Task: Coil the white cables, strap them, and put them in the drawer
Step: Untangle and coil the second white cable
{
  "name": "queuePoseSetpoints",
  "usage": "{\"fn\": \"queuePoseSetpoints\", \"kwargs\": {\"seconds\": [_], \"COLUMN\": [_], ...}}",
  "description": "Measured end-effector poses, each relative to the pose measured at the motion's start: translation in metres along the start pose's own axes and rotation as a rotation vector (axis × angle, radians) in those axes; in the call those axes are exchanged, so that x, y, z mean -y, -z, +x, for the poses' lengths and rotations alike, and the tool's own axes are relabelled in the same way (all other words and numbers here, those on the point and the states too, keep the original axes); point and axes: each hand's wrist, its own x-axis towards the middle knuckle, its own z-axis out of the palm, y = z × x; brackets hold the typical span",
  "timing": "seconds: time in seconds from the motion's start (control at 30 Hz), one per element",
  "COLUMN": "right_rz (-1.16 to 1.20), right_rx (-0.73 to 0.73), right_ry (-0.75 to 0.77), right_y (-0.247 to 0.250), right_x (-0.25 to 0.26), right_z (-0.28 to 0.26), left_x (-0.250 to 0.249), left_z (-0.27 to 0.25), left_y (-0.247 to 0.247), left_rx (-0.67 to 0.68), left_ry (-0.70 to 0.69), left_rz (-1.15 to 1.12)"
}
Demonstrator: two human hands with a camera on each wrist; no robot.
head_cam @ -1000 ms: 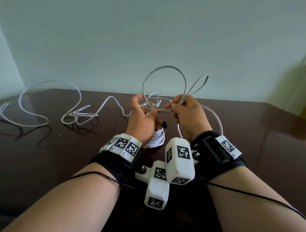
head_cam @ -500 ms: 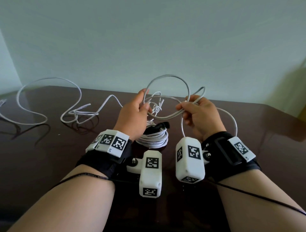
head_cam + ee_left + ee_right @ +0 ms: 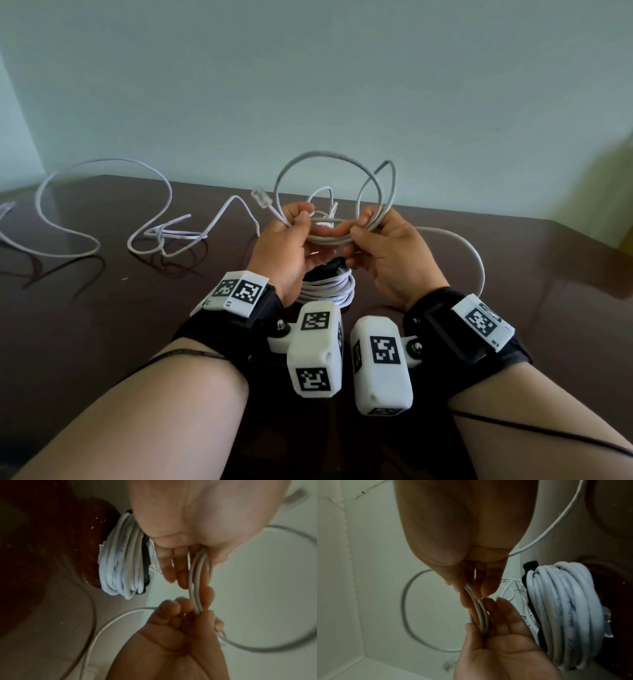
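Head view, frame centre: with left hand (image 3: pixel 291 246) and right hand (image 3: pixel 387 250) pinching the cable (image 3: pixel 329 236) loops, keep turns equal and flat.

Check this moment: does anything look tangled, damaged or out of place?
Nothing looks damaged. One white cable sprawls uncoiled with a small snarl on the table, while a strapped coil lies below the hands.

Three white cables (image 3: pixel 329 164) (one coiled)
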Motion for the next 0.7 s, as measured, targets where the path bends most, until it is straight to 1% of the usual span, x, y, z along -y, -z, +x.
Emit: {"fn": "queuePoseSetpoints", "kwargs": {"seconds": [0.07, 0.13, 0.2, 0.23, 0.3, 0.37, 0.43, 0.53, 0.6, 0.7], "right_rz": [-0.042, -0.032, -0.057, -0.12, -0.343, -0.512, -0.53, -0.454, -0.405, -0.386], "right_rx": [-0.022, -0.089, -0.128, -0.12, -0.075, -0.043, -0.07, -0.143, -0.175, -0.188], "right_ry": [-0.003, -0.001, -0.001, 0.004, 0.03, 0.064, 0.1, 0.181, 0.239, 0.3], "right_y": [0.001, 0.005, 0.01, 0.012, 0.013, 0.013, 0.014, 0.016, 0.016, 0.016], "right_x": [0.002, 0.005, 0.009, 0.01, 0.011, 0.01, 0.01, 0.01, 0.01, 0.01], "right_z": [-0.001, 0.0, 0.001, 0.0, -0.001, -0.002, -0.002, -0.002, -0.001, 0.0], "left_x": [-0.001, -0.002, -0.004, -0.005, -0.007, -0.01, -0.014, -0.017, -0.015, -0.011], "left_z": [0.003, 0.006, 0.007, 0.006, 0.004, 0.004, 0.003, -0.001, -0.002, 0.003], "left_y": [0.005, 0.012, 0.017, 0.017, 0.018, 0.019, 0.018, 0.017, 0.017, 0.02], "left_rx": [-0.087, -0.154, -0.172, -0.169, -0.155, -0.142, -0.113, -0.057, -0.03, -0.012], "left_ry": [-0.052, -0.125, -0.176, -0.193, -0.208, -0.215, -0.236, -0.305, -0.34, -0.327], "left_rz": [0.192, 0.428, 0.616, 0.688, 0.81, 0.885, 0.921, 0.914, 0.82, 0.606]}}
